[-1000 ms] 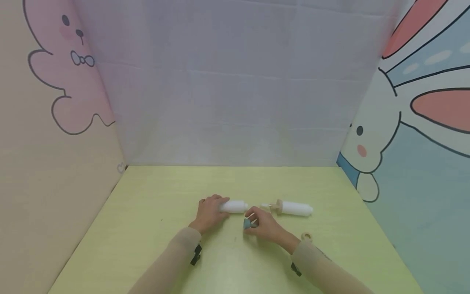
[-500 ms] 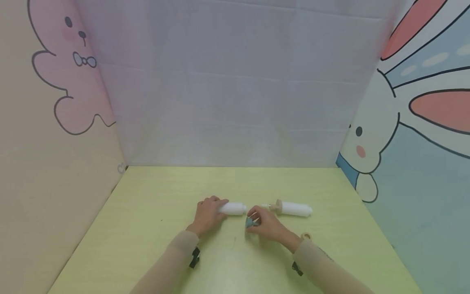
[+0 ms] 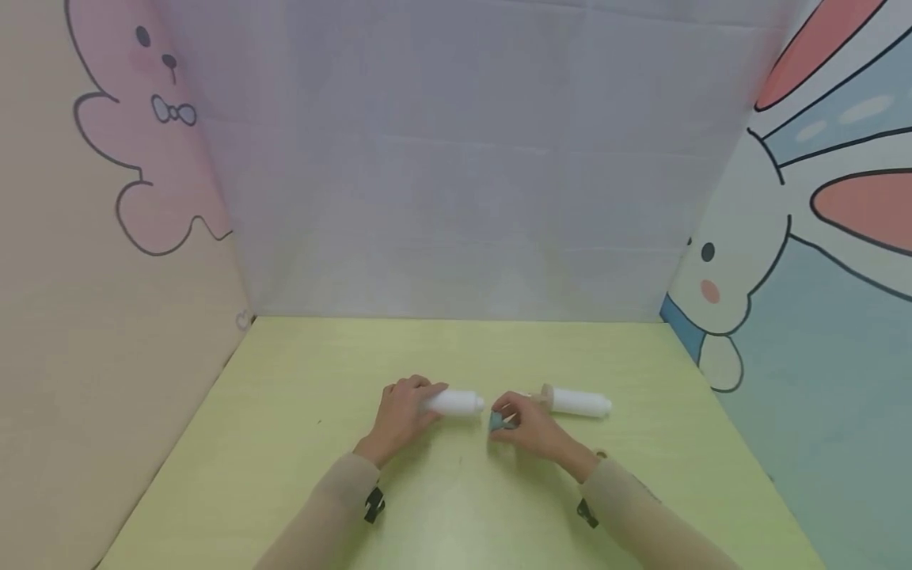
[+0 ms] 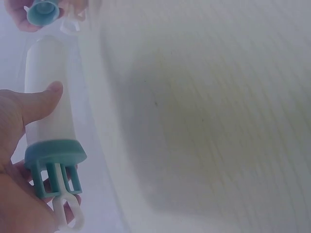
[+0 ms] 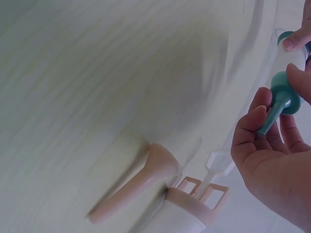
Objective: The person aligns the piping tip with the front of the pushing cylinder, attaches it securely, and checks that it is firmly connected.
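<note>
My left hand (image 3: 402, 416) grips a white syringe barrel (image 3: 459, 403) lying sideways, its narrow tip pointing right. In the left wrist view the thumb lies along the barrel, with the fingers behind and below a teal collar (image 4: 56, 151) and a white pull ring (image 4: 73, 222) at the near end. Just off that tip, my right hand (image 3: 534, 431) pinches a small teal nozzle (image 5: 285, 94) between thumb and fingers. Its wide cup faces the barrel and its thin spout points back into the palm. A small gap shows between cup and tip.
A second white syringe (image 3: 580, 402) with a beige collar (image 5: 192, 206) lies behind and right of my right hand. A beige nozzle (image 5: 158, 165) rests on the table near it, mostly covered by the right wrist in the head view. Printed walls border both sides.
My right hand with the teal nozzle has moved slightly right and away from me, level with the barrel's tip. The left hand keeps its grip on the syringe. The head view has shifted a little.
</note>
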`<state>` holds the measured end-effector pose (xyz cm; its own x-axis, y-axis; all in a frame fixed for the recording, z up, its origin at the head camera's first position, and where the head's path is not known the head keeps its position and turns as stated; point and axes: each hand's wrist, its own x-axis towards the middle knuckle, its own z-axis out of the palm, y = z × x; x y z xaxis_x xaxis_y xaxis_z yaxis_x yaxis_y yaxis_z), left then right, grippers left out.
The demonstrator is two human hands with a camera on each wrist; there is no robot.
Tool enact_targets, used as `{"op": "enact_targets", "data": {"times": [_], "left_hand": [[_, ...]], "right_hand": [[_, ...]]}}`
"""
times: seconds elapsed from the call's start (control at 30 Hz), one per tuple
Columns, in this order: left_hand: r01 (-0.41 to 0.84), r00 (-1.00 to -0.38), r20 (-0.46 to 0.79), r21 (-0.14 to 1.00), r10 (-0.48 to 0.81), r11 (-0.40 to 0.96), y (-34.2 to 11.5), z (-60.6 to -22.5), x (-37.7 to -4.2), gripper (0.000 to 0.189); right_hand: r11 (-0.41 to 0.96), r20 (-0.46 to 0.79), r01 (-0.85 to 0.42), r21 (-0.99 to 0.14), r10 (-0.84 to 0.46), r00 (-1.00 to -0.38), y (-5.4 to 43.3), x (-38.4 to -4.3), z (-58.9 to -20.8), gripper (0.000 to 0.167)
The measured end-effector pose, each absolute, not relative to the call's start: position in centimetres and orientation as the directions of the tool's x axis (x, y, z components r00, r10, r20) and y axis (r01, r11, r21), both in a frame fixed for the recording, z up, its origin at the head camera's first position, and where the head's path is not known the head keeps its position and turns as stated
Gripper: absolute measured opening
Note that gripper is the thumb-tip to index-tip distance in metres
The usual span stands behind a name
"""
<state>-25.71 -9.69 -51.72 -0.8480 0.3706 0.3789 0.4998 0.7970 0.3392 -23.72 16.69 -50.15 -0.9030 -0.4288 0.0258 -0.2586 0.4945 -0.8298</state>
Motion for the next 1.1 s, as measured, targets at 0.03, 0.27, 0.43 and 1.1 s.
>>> {"op": "enact_targets", "data": {"times": [0.03,0.27,0.43,1.1], "left_hand": [[0.504,-0.844,0.385,0.336,0.372,0.796,-9.7,-51.6,-25.6,0.047],[0.515,-0.837,0.402,0.348,0.372,0.783,-9.6,-50.9,-24.7,0.047],[0.528,-0.832,0.407,0.372,0.377,0.764,-9.5,-50.8,-24.1,0.047],[0.552,-0.808,0.449,0.349,0.382,0.758,-9.2,-50.5,-22.8,0.046]], "right_hand": [[0.496,0.026,-0.255,-0.83,-0.423,-0.906,16.7,-23.7,-50.1,0.031],[0.497,0.067,-0.289,-0.818,-0.417,-0.906,16.9,-24.0,-49.9,0.03],[0.487,0.082,-0.303,-0.819,-0.423,-0.902,16.9,-24.0,-49.7,0.029],[0.472,0.113,-0.347,-0.81,-0.456,-0.883,16.6,-23.7,-49.3,0.029]]}}
